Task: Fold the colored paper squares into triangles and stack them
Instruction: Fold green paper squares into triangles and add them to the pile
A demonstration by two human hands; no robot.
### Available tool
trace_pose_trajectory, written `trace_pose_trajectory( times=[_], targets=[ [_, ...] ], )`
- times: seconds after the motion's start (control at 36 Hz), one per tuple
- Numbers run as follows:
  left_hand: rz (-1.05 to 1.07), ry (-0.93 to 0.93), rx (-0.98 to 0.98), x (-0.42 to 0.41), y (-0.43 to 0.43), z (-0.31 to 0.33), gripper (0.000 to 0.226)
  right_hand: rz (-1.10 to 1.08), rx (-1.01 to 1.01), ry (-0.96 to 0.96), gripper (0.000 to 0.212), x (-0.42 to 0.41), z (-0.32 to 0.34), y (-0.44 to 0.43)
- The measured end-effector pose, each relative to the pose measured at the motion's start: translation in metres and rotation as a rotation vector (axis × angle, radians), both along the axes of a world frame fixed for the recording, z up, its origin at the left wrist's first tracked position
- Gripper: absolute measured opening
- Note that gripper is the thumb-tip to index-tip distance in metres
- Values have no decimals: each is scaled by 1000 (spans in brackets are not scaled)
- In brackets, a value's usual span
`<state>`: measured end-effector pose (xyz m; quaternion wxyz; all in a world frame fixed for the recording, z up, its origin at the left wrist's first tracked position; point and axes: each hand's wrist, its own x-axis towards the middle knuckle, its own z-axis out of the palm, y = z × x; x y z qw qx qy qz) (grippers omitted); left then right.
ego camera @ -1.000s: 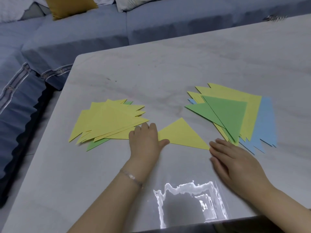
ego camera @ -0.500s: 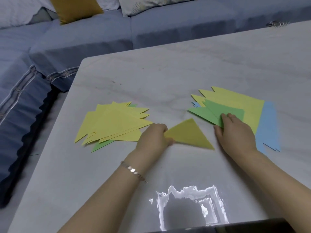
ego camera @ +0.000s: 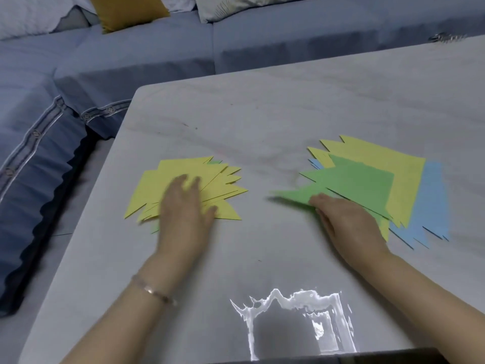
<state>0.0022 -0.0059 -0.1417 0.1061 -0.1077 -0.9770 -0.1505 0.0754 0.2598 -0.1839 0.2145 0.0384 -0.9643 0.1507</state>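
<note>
A fanned stack of folded triangles (ego camera: 181, 170), mostly yellow with a green one showing underneath, lies on the left of the marble table (ego camera: 262, 114). My left hand (ego camera: 183, 214) lies flat on this stack with fingers spread. On the right sits a pile of unfolded squares with yellow sheets (ego camera: 405, 174) and blue sheets (ego camera: 433, 203). On top of that pile lies a green paper square (ego camera: 354, 179), shifted towards the left. My right hand (ego camera: 343, 222) pinches this green paper square at its near edge. Its left corner sticks out past the pile.
A blue sofa (ego camera: 131, 53) runs along the table's far and left sides, with a mustard cushion (ego camera: 128, 9) and pale pillows. A small metallic object (ego camera: 446, 37) lies at the far right edge. A bright reflection (ego camera: 288, 311) shows near the front edge.
My left hand carried the folded yellow triangle leftwards onto the triangle stack and now lies flat on it. My right hand reached the square pile and pulled the top green sheet leftwards.
</note>
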Motion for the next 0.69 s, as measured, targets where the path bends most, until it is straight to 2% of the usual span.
trace_pose_trajectory(
  times=[0.06, 0.11, 0.17, 0.22, 0.28, 0.42, 0.58, 0.69],
  targets=[
    [-250, 79, 16, 17, 23, -12, 47, 102, 32, -24, 30, 1, -5, -12],
    [-418, 39, 42, 35, 45, -18, 45, 240, 29, -52, 30, 3, -10, -21],
    [-511, -2, 34, 51, 62, -24, 44, 379, 14, -111, 34, 5, -14, -26],
    [-517, -75, -10, 62, 71, -34, 53, 428, -25, -166, 37, 7, -15, -26],
    [-518, -143, -29, 68, 72, -46, 61, 420, -19, -188, 38, 11, -13, -24],
    [-536, -183, -67, 69, 68, -53, 63, 364, 41, -222, 42, 21, -6, -24],
    [-626, -138, -118, 69, 59, -57, 62, 268, 54, -231, 56, 33, -6, -11],
    [-653, -146, -85, 69, 59, -57, 55, 188, 44, -205, 54, 42, -9, 6]
  ],
)
